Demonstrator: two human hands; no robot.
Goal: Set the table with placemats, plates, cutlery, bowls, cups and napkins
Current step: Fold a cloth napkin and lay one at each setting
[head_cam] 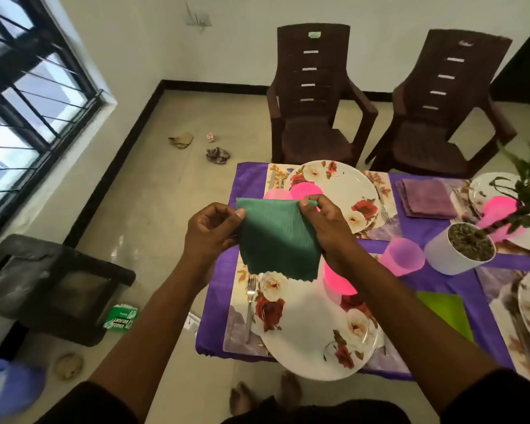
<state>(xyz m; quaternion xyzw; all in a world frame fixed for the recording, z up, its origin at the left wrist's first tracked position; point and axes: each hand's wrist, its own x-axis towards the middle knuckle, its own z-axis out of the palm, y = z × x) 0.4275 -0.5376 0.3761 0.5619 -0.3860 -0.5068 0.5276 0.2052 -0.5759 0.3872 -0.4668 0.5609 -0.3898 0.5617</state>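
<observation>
Both forearms reach out from dark sleeves at the bottom edge, holding a folded green napkin (278, 240) in the air above the near place setting. Beneath it lies the surface (435, 283), covered in purple cloth and carrying floral placemats. Two brown plastic chairs (312, 96) stand side by side at its far edge. On the near placemat (237, 328) sits a large white plate with roses (315, 328), with a bright pink bowl (337, 281) on its far rim and a fork (250, 304) just to its left. A second rose plate (343, 191) lies on the far placemat with pink bowls (303, 191) at its left rim, partly hidden by the napkin. To the right are a white plant pot (453, 255), a folded purple napkin (426, 198), a translucent pink cup (403, 255) and a lime green napkin (447, 310). The left hand (210, 232) pinches the green napkin's upper left corner between thumb and curled fingers (224, 215); the right hand (325, 223) pinches the upper right corner the same way.
</observation>
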